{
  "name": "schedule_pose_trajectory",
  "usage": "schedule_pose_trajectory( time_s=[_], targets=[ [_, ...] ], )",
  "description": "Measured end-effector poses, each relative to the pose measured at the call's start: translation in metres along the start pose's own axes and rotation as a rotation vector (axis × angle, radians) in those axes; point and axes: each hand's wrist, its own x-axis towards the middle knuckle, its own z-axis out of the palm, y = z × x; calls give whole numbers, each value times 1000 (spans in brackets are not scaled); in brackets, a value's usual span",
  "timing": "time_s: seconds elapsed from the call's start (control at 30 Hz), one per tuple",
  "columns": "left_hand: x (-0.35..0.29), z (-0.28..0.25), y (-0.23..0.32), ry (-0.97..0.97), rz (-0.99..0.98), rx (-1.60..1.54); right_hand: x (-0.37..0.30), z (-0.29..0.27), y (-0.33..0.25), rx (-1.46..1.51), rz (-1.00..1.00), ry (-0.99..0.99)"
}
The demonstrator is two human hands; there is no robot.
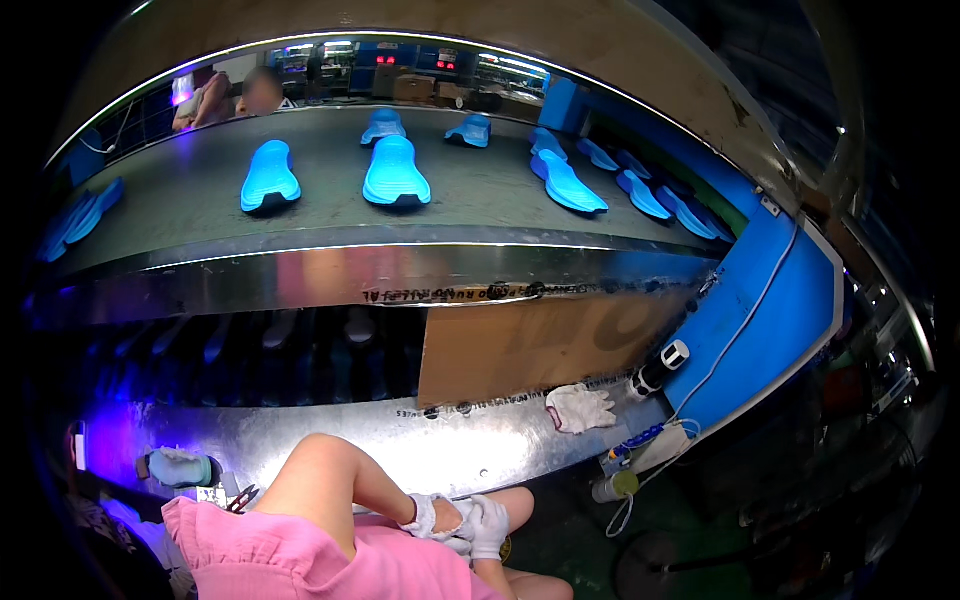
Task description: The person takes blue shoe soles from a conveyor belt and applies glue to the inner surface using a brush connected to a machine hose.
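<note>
My left hand (445, 520) and my right hand (490, 527) meet low in front of me, over my lap. Both wear white knit gloves. Bare skin shows between the cuff and the rest of the left glove. The right fingers bend over and press against the left hand; what lies between them is hidden, and so are the left fingers. On the dark belt beyond lie blue shoe soles, one (397, 172) in the middle, one (270, 177) left of it, and several more to the right. A spare white glove (580, 408) lies on the metal ledge (360, 420).
A cardboard sheet (550, 345) stands under the belt's metal edge. Right of it are a black-and-white cylinder (660, 368), a blue machine panel (770, 290) with a cable, and a lidded jar (615, 487). A pale-blue object (180, 467) sits left. Another person (262, 95) is across the belt.
</note>
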Motion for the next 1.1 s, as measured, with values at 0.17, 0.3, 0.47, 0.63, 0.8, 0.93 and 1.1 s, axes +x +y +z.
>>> schedule_pose_trajectory(
  time_s=[0.17,0.3,0.47,0.63,0.8,0.93,1.1],
  targets=[
    [0,3,1,11,4,-10,-2,9,8,0,4,4],
    [3,-1,-5,7,21,-6,-1,5,6,14,19,10],
    [-2,12,-12,0,10,-35,-5,5,2,20,6,-49],
    [7,9,-22,-16,25,-47,10,-6,-1,-14,86,-97],
    [14,8,-28,0,28,-50,28,-10,-15,5,76,-141],
    [26,-6,-19,-84,80,-20,32,0,-24,54,69,-144],
    [30,0,-9,-59,50,-39,19,7,-34,100,47,-192]
  ],
)
